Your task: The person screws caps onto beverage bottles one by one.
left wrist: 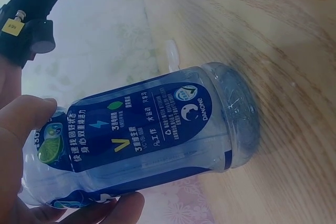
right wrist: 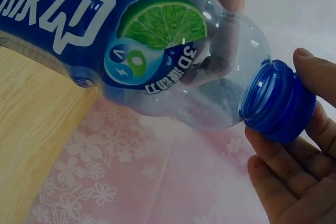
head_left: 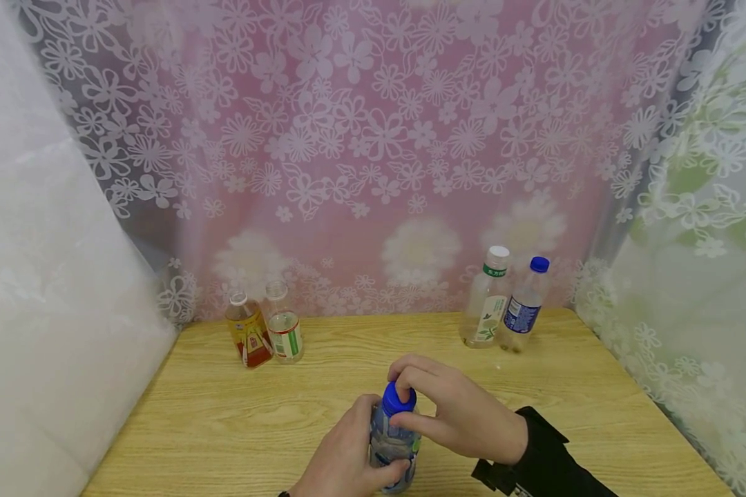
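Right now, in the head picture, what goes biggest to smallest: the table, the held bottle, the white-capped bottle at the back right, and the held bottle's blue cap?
1. Table
2. Held bottle and white-capped bottle: too alike to rank; left hand and right hand partly cover the nearer, held one.
3. Blue cap

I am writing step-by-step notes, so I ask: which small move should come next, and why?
Probably the right hand should give the blue screw cap a small turn: it holds the cap at the neck, while the left hand grips the 脉动 drink bottle. Whether to loosen or tighten, I cannot tell.
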`<state>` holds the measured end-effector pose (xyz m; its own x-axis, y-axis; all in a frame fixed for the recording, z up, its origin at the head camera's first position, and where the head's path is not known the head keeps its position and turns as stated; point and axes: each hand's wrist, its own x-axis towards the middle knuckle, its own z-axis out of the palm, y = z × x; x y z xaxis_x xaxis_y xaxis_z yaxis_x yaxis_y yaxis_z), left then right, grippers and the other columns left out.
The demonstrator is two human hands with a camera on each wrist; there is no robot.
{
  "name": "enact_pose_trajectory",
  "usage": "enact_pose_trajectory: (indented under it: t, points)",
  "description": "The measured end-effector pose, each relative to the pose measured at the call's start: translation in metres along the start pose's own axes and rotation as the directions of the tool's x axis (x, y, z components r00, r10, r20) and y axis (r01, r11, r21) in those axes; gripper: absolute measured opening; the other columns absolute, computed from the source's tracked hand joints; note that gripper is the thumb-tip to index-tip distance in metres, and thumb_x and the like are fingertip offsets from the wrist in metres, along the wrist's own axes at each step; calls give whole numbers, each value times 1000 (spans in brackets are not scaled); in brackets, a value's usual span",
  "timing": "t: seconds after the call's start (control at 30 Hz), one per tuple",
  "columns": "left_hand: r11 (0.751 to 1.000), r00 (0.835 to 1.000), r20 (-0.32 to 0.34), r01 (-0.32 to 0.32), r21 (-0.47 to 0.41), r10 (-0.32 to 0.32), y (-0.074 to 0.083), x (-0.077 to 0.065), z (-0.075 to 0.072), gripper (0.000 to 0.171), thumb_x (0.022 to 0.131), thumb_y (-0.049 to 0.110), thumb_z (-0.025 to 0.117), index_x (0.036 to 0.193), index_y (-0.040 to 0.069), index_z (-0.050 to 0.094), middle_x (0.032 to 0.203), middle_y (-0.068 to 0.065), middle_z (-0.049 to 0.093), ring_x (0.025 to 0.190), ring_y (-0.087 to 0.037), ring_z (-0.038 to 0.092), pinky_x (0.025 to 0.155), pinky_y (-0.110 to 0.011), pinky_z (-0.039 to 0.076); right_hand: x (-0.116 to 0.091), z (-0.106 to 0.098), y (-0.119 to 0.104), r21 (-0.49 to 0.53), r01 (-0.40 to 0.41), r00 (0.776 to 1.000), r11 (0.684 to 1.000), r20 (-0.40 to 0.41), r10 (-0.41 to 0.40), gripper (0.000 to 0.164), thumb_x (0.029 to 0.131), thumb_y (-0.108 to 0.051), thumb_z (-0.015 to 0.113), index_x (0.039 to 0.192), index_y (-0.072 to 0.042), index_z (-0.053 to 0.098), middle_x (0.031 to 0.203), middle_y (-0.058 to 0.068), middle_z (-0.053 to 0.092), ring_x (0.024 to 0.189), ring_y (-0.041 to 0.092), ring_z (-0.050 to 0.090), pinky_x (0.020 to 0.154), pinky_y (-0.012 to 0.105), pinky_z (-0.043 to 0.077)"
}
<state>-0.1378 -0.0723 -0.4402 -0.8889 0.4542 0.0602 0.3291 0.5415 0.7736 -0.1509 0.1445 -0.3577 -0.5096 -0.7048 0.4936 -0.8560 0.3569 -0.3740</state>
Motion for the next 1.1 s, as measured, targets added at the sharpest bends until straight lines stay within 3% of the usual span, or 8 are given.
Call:
enact_pose_trajectory:
  t: [0.23,0.5,0.8,1.1]
  points:
    - [1000,1000,-6,-10,6,10,1,0,0,86,81,59,77,143,14,38,122,5,54,102,-6,58,87,-35,54,4,-5,0,-40,-5,1000,999,8,6,21,94,-31,71,101,-22,53,120,-10,59,109,8,55,93,26,51]
    - [1000,1000,-6,8,17,-8,2,0,0,85,81,60,77,142,16,39,122,7,54,101,-5,58,88,-35,55,7,-8,-3,-3,-16,997,1000,79,16,17,95,-31,70,104,-24,57,126,-12,60,116,5,54,95,24,49]
    - [1000,1000,-6,-17,21,18,2,-1,0,83,81,59,77,141,16,39,120,5,54,98,-4,58,84,-32,54,6,-9,-5,30,-43,993,999,112,39,22,94,-28,70,111,-24,56,127,-13,59,116,4,53,98,23,47]
    - [1000,1000,14,-17,18,17,0,0,-1,83,82,59,76,141,15,39,122,4,54,101,-6,58,86,-34,55,5,-16,-5,46,-69,986,997,154,61,18,97,-27,68,111,-26,57,130,-13,60,118,6,56,100,30,49]
